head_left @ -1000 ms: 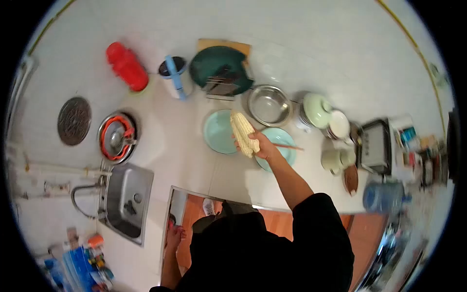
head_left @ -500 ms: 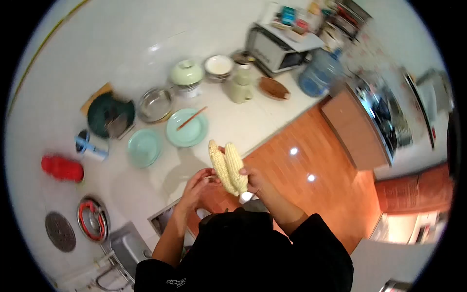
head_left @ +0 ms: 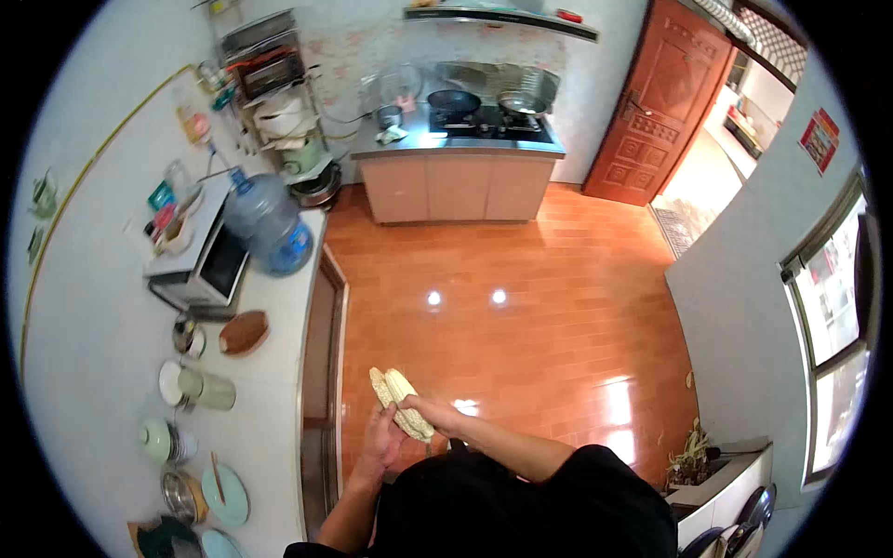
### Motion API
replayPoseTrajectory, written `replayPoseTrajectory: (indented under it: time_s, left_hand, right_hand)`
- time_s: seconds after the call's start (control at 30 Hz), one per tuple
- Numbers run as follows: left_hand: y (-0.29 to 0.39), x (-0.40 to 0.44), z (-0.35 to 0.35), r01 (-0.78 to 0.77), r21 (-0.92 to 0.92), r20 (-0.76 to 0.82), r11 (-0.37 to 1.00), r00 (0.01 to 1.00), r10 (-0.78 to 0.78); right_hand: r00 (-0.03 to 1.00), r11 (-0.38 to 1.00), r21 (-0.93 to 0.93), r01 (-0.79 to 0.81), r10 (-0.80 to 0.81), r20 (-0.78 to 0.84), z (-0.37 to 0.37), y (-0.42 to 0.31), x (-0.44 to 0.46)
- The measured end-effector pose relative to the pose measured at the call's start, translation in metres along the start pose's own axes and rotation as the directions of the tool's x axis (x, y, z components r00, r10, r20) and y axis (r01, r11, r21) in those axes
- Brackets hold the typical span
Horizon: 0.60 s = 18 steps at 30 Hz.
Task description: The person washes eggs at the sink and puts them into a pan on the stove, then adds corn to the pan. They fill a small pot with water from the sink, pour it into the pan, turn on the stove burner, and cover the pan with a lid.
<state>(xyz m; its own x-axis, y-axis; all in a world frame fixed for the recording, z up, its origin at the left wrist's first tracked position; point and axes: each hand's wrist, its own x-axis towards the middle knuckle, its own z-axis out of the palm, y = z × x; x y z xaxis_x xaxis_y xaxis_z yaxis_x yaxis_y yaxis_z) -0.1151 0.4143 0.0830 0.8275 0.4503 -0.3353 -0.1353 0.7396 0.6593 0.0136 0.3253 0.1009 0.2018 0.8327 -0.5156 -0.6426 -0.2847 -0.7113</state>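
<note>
Two peeled ears of pale corn [head_left: 402, 389] are held side by side in front of my body, above the floor. My left hand [head_left: 381, 437] is closed around their lower left side, with the thumb along one ear. My right hand [head_left: 437, 415] grips them from the right, its fingers over the right-hand ear. The upper ends of both ears stick out past my fingers. Parts of the lower ends and some fingers are hidden.
A white counter [head_left: 276, 391] runs along my left, bearing a blue water jug [head_left: 270, 223], microwave [head_left: 206, 270], brown basket [head_left: 244, 333] and green plate [head_left: 226, 498]. Ahead stand a stove cabinet [head_left: 456, 186] with pans and a red door [head_left: 656, 102]. A planter [head_left: 716, 474] sits at right.
The view has turned to the right, so the counter lies at the left and the stove ahead. My left hand, earlier beside the corn with fingers loose, now closes on it too.
</note>
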Motion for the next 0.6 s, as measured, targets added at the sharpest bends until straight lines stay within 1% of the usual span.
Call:
replayPoseTrajectory:
  time_s: [0.03, 0.07, 0.1, 0.17, 0.2, 0.23, 0.3, 0.33, 0.37, 0.47, 0.5, 0.57, 0.6]
  left_hand:
    - [-0.008, 0.030, 0.006, 0.062, 0.065, 0.044, 0.996, 0.997, -0.065]
    - [-0.013, 0.054, 0.014, 0.074, 0.110, -0.003, 0.991, 0.997, -0.074]
    - [-0.015, 0.075, 0.019, 0.090, 0.117, 0.001, 0.989, 0.996, -0.091]
    - [-0.010, 0.118, 0.016, 0.161, 0.096, -0.033, 0.982, 0.987, -0.159]
    - [0.000, 0.139, 0.032, 0.119, 0.114, -0.016, 0.986, 0.993, -0.118]
    - [0.011, 0.158, 0.048, 0.129, 0.108, -0.046, 0.986, 0.991, -0.125]
    - [0.015, 0.219, 0.035, 0.151, 0.177, -0.065, 0.972, 0.988, -0.142]
    - [0.020, 0.250, 0.040, 0.151, 0.174, -0.042, 0.973, 0.988, -0.146]
    - [0.022, 0.282, 0.046, 0.160, 0.170, -0.034, 0.972, 0.987, -0.157]
    - [0.021, 0.393, 0.076, 0.198, 0.154, 0.021, 0.968, 0.979, -0.204]
    - [0.023, 0.431, 0.094, 0.206, 0.156, 0.040, 0.966, 0.976, -0.214]
    - [0.018, 0.503, 0.143, 0.236, 0.210, 0.165, 0.949, 0.948, -0.273]
    - [0.019, 0.531, 0.171, 0.240, 0.240, 0.167, 0.941, 0.944, -0.283]
  right_hand:
    - [0.998, 0.997, -0.047, 0.055, -0.056, -0.018, -0.026, -0.015, 0.007]
    - [0.994, 0.990, -0.097, 0.103, -0.106, -0.034, -0.048, -0.025, 0.016]
    - [0.993, 0.991, -0.083, 0.104, -0.108, -0.048, -0.070, -0.029, 0.029]
    - [0.963, 0.974, -0.100, 0.204, -0.218, -0.157, -0.107, -0.035, 0.062]
    - [0.953, 0.953, 0.109, 0.282, -0.265, -0.147, -0.117, -0.061, 0.061]
    - [0.950, 0.951, 0.106, 0.289, -0.271, -0.158, -0.143, -0.077, 0.077]
    - [0.957, 0.973, 0.060, 0.221, -0.204, -0.207, -0.203, -0.106, 0.109]
    - [0.949, 0.975, 0.008, 0.222, -0.214, -0.231, -0.224, -0.134, 0.113]
    - [0.946, 0.975, 0.007, 0.222, -0.213, -0.245, -0.244, -0.158, 0.117]
    - [0.902, 0.956, 0.122, 0.266, -0.203, -0.380, -0.317, -0.225, 0.130]
    - [0.893, 0.953, 0.118, 0.278, -0.212, -0.398, -0.345, -0.241, 0.134]
    - [0.858, 0.960, 0.098, 0.260, -0.184, -0.479, -0.406, -0.275, 0.133]
    - [0.853, 0.964, 0.086, 0.253, -0.180, -0.490, -0.437, -0.289, 0.131]
